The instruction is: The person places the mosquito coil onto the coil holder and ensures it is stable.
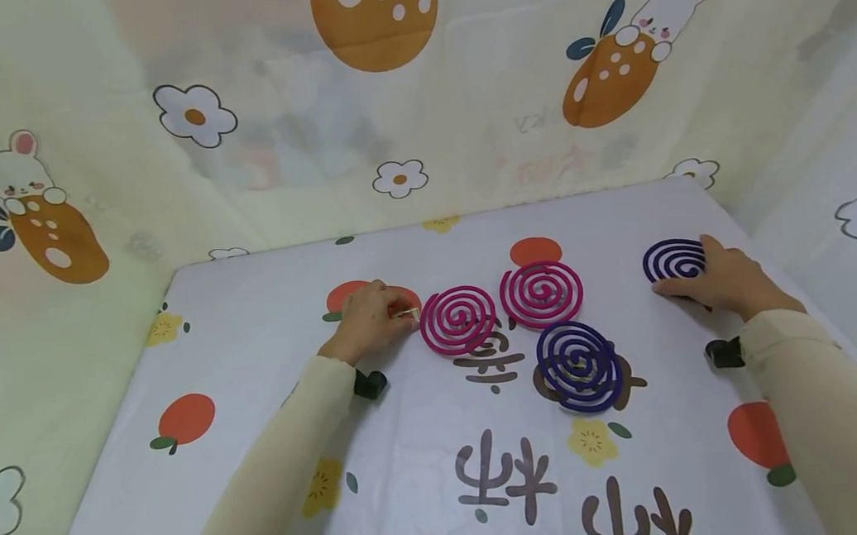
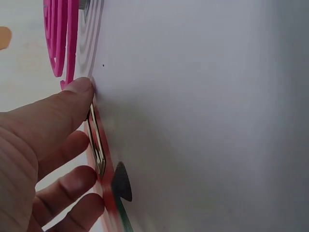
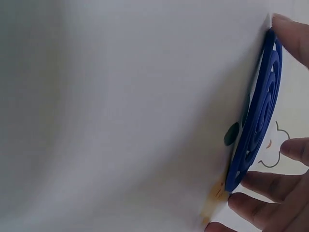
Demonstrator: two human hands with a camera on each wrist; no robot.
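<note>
My left hand pinches a small thin metal coil stand close over the tabletop, thumb at its end. Just right of it lies a pink mosquito coil, and a second pink coil sits beyond. Nearer to me, a dark blue mosquito coil is raised over a bit of metal at its centre. Over on the far right, my right hand grips another blue mosquito coil by its edges, thumb on one side and fingers on the other. That coil is close over the table and partly hidden by the hand.
A white cloth printed with fruit, flowers and brown characters covers the table. Behind it hangs a patterned curtain with rabbits and flowers, and a pale side curtain closes off the right.
</note>
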